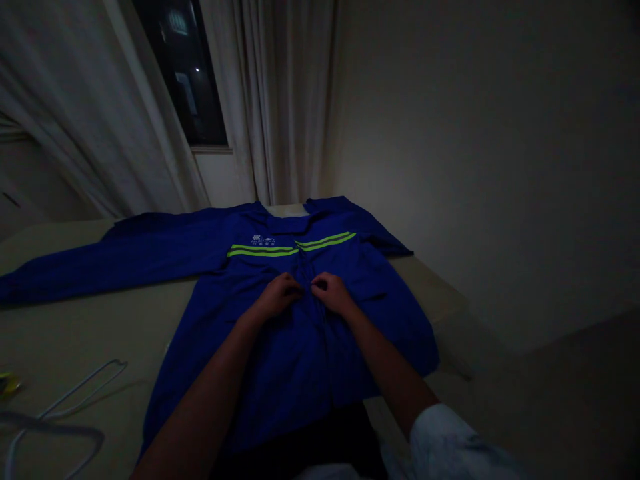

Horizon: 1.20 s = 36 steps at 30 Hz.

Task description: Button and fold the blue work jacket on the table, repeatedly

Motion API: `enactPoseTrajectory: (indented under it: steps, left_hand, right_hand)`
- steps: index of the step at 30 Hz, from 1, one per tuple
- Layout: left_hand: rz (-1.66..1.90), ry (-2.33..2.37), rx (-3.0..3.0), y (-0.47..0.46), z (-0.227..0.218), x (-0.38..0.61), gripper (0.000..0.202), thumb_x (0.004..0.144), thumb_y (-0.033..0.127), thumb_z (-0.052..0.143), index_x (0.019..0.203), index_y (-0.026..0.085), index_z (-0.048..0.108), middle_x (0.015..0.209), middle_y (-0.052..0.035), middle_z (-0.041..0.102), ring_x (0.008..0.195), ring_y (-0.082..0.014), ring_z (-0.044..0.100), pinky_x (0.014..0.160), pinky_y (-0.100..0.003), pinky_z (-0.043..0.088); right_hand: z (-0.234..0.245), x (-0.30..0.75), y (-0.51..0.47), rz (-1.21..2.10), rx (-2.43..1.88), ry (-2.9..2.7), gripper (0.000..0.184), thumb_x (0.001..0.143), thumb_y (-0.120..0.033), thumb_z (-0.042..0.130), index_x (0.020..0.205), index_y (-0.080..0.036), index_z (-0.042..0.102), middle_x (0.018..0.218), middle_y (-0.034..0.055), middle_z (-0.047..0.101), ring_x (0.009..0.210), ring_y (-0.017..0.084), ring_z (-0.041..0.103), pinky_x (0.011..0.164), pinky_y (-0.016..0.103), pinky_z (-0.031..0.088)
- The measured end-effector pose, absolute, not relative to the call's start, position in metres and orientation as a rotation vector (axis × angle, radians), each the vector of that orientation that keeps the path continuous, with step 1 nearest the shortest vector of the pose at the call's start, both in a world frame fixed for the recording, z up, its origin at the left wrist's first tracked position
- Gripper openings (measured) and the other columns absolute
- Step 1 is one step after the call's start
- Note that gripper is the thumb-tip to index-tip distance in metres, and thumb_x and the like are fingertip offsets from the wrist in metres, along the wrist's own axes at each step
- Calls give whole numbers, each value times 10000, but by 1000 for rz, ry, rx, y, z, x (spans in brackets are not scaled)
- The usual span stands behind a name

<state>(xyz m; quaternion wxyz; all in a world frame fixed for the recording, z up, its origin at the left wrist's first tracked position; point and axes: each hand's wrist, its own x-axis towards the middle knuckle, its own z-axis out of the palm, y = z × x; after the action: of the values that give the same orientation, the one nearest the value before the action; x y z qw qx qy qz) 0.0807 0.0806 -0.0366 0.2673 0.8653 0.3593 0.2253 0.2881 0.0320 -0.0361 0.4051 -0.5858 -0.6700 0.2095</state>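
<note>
A blue work jacket [280, 347] with two yellow-green reflective stripes across the chest lies front-up on a pale table [75, 333]. Its left sleeve stretches out toward the far left. My left hand [278, 295] and my right hand [331, 292] meet at the jacket's centre front, just below the stripes. The fingers of both hands are curled and pinch the fabric edges of the front opening. The room is dim, so I cannot make out any button or zip between the fingers.
White wire hangers [60, 413] lie on the table at the lower left, beside a small yellowish object [7, 385] at the edge. White curtains [270, 100] and a dark window [183, 67] stand behind the table. A bare wall fills the right side.
</note>
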Motion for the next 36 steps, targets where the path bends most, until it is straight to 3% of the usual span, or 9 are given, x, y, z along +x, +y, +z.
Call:
enactPoseTrajectory:
  steps: [3, 11, 18, 27, 31, 36]
  left_hand:
    - [597, 1001, 2478, 72, -30, 82, 194, 901, 170, 632, 998, 236, 787, 1052, -73, 679, 977, -226, 650, 901, -348, 498]
    - [668, 1186, 2754, 48, -10, 97, 240, 1056, 307, 489, 1028, 241, 718, 1073, -63, 724, 994, -254, 587, 843, -379, 414]
    - [638, 1158, 2693, 54, -16, 96, 218, 1048, 283, 494, 1055, 217, 702, 1033, -67, 748, 959, -254, 604, 829, -368, 414]
    - [658, 1106, 2704, 50, -10, 99, 251, 1044, 275, 469, 1046, 225, 715, 1025, -99, 740, 995, -268, 603, 888, -375, 423]
    - [646, 1243, 2649, 44, -9, 103, 253, 1046, 279, 458, 1025, 226, 705, 992, -107, 736, 969, -273, 612, 864, -374, 428]
    - [671, 1315, 2553, 42, -10, 106, 229, 1043, 292, 463, 1031, 238, 685, 973, -90, 734, 954, -271, 620, 844, -367, 434]
  right_hand:
    - [-39, 293, 34, 580, -1389, -1697, 68, 808, -182, 691, 833, -184, 754, 800, 12, 692, 702, 142, 624, 671, 254, 467]
    - [-40, 296, 34, 591, -1309, -1645, 109, 795, -265, 700, 833, -191, 770, 778, 11, 685, 669, 139, 600, 638, 255, 457]
    - [-40, 297, 34, 721, -1309, -1580, 188, 779, -346, 711, 839, -179, 774, 768, 30, 743, 699, 177, 661, 659, 277, 498]
    - [-37, 294, 31, 597, -1315, -1594, 164, 782, -330, 685, 823, -184, 749, 797, 32, 731, 702, 172, 648, 680, 282, 511]
    - [-30, 296, 29, 640, -1266, -1620, 200, 830, -374, 663, 805, -191, 741, 791, 29, 707, 729, 173, 646, 686, 278, 503]
    - [-27, 299, 29, 791, -1241, -1582, 234, 842, -396, 646, 750, -192, 711, 688, -6, 634, 624, 149, 591, 602, 261, 462]
